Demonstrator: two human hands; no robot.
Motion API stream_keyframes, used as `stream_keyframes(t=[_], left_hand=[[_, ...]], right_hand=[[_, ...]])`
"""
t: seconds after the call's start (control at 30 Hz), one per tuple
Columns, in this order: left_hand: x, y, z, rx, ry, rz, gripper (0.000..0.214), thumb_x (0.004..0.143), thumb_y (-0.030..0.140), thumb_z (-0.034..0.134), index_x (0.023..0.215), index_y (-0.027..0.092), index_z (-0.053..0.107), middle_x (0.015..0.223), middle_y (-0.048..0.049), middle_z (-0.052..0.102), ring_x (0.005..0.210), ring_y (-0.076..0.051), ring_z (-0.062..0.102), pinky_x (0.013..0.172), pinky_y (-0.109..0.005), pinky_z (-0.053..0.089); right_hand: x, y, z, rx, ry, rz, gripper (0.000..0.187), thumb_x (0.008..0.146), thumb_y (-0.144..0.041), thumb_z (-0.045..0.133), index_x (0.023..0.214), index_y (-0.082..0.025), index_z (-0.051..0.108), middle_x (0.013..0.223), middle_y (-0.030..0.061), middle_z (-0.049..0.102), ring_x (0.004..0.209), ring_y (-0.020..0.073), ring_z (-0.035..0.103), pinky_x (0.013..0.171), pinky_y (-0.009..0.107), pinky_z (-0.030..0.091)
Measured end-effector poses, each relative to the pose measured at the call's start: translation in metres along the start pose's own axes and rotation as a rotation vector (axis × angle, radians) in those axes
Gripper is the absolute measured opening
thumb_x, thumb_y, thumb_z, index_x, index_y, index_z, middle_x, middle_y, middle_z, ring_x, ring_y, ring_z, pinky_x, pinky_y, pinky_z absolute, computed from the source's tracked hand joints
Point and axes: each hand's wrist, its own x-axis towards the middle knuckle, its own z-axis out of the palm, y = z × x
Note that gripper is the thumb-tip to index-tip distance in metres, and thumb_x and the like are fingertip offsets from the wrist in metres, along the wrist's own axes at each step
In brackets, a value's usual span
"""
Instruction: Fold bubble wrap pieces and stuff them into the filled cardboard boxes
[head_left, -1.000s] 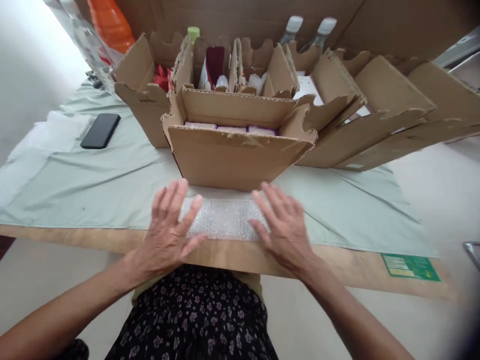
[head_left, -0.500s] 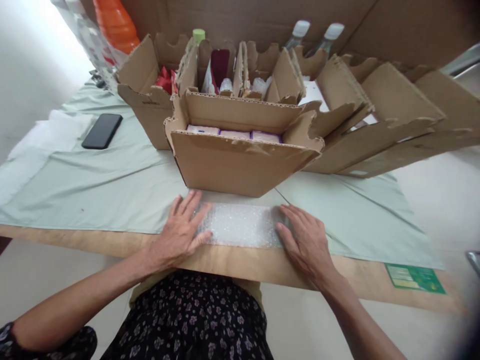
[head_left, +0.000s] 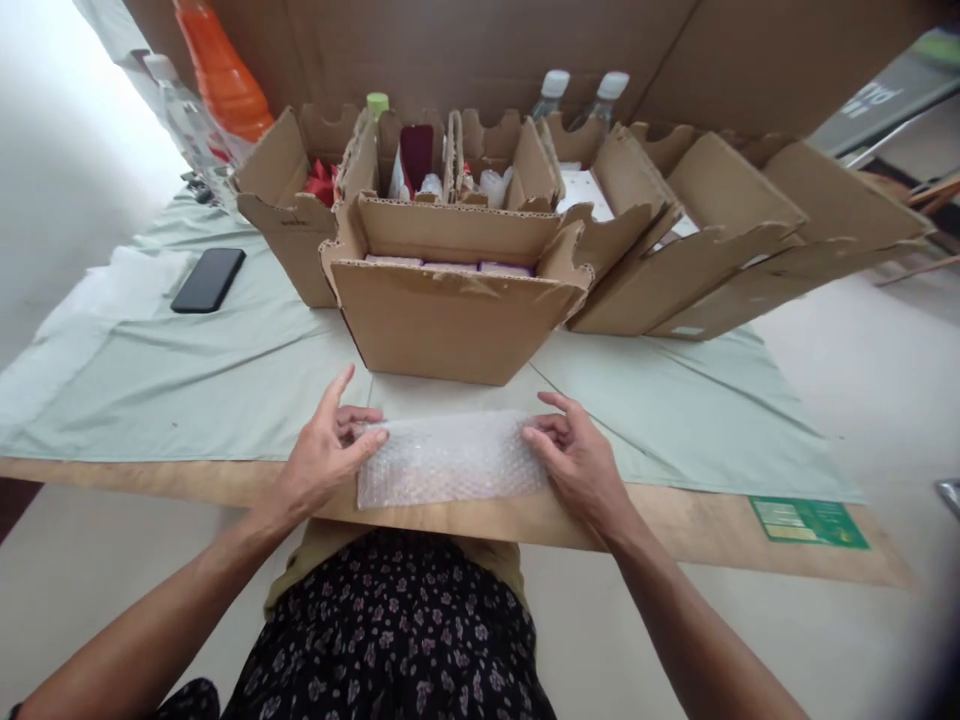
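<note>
A folded sheet of clear bubble wrap [head_left: 450,458] lies at the near edge of the table, on the pale green cloth [head_left: 187,380]. My left hand [head_left: 324,458] pinches its left end between thumb and fingers. My right hand [head_left: 576,460] pinches its right end the same way. Just behind the wrap stands an open cardboard box [head_left: 450,300] with pink and purple packets [head_left: 450,265] lying flat inside.
Further cardboard boxes [head_left: 420,165] with small items stand behind, and empty ones [head_left: 720,240] fan out to the right. A black phone [head_left: 208,280] lies at the left. Bottles [head_left: 225,75] stand at the back left. A green card [head_left: 808,521] sits on the table edge.
My hands lay flat and spread on the bubble wrap, then slid apart to its ends; now both have closed on the ends and the wrap has lifted toward me.
</note>
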Motion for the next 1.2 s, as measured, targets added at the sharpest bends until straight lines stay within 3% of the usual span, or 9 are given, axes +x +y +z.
stream_keyframes(t=[0.1,0.23,0.4,0.6,0.73,0.9,1.0,1.1,1.2], left_hand=[[-0.015,-0.006,-0.001,-0.015,-0.037,0.048,0.081,0.092,0.042,0.065,0.163,0.021,0.031,0.142,-0.0209,0.064,0.119,-0.028,0.071,0.096,-0.047,0.061],[-0.031,-0.011,0.004,0.163,-0.085,0.129,0.041,0.095,0.028,0.055,0.135,0.024,0.065,0.144,-0.0154,0.062,0.127,-0.028,0.066,0.099,-0.045,0.060],[-0.025,-0.005,0.010,0.183,-0.113,0.130,0.055,0.090,0.022,0.054,0.145,0.023,0.055,0.102,-0.0048,0.071,0.080,-0.018,0.068,0.077,-0.036,0.060],[-0.025,0.004,0.015,-0.325,-0.230,-0.062,0.069,0.091,0.035,0.064,0.156,0.023,0.043,0.123,-0.0101,0.071,0.109,-0.022,0.069,0.100,-0.039,0.056],[-0.032,-0.003,0.023,-0.304,-0.077,-0.047,0.064,0.093,0.036,0.065,0.155,0.026,0.049,0.128,-0.0109,0.071,0.115,-0.022,0.069,0.101,-0.039,0.056],[-0.035,0.000,0.030,0.056,-0.048,0.261,0.027,0.096,0.017,0.056,0.106,0.023,0.080,0.095,-0.0061,0.078,0.087,-0.019,0.075,0.077,-0.030,0.063],[-0.037,0.018,0.023,0.212,0.136,0.642,0.034,0.093,0.002,0.053,0.107,0.019,0.079,0.081,-0.0042,0.077,0.072,-0.016,0.072,0.067,-0.026,0.061],[-0.030,0.046,-0.001,0.443,0.372,0.989,0.057,0.089,0.000,0.062,0.142,0.020,0.065,0.099,-0.0071,0.080,0.087,-0.020,0.075,0.081,-0.033,0.063],[0.002,0.077,-0.032,0.623,0.625,1.112,0.082,0.089,0.015,0.073,0.163,0.026,0.039,0.127,-0.0094,0.075,0.111,-0.029,0.073,0.098,-0.043,0.059]], right_hand=[[-0.002,0.004,-0.008,-0.003,-0.093,-0.023,0.062,0.092,-0.043,0.065,0.149,-0.020,0.052,0.110,0.0105,0.078,0.089,0.0223,0.075,0.079,0.038,0.061],[-0.012,0.005,-0.011,-0.137,-0.212,-0.108,0.044,0.088,-0.032,0.064,0.132,-0.025,0.069,0.101,0.0060,0.076,0.086,0.0219,0.072,0.080,0.039,0.062],[-0.020,0.001,-0.001,-0.074,-0.076,-0.130,0.030,0.094,-0.035,0.059,0.118,-0.025,0.073,0.090,0.0037,0.073,0.072,0.0184,0.065,0.073,0.033,0.059],[-0.019,0.007,0.001,0.166,0.063,0.080,0.022,0.089,-0.044,0.066,0.094,-0.022,0.065,0.074,-0.0005,0.060,0.060,0.0139,0.053,0.057,0.026,0.046],[-0.018,0.009,-0.005,0.132,0.026,0.107,0.024,0.090,-0.045,0.064,0.092,-0.022,0.068,0.071,-0.0002,0.060,0.058,0.0144,0.051,0.054,0.027,0.044],[-0.021,0.000,-0.013,-0.084,-0.178,-0.110,0.023,0.092,-0.034,0.061,0.102,-0.024,0.078,0.094,0.0049,0.079,0.076,0.0199,0.073,0.069,0.033,0.060],[-0.028,-0.021,-0.024,-0.243,-0.214,-0.394,0.026,0.096,-0.019,0.056,0.103,-0.027,0.080,0.096,0.0027,0.082,0.085,0.0209,0.078,0.076,0.033,0.064],[-0.027,-0.056,-0.041,-0.386,0.145,-0.673,0.051,0.094,-0.010,0.062,0.139,-0.034,0.068,0.118,0.0034,0.080,0.102,0.0238,0.078,0.090,0.037,0.064],[-0.002,-0.094,-0.056,-0.472,0.482,-0.842,0.077,0.093,-0.017,0.070,0.159,-0.045,0.043,0.148,0.0002,0.065,0.134,0.0317,0.064,0.111,0.048,0.055]])
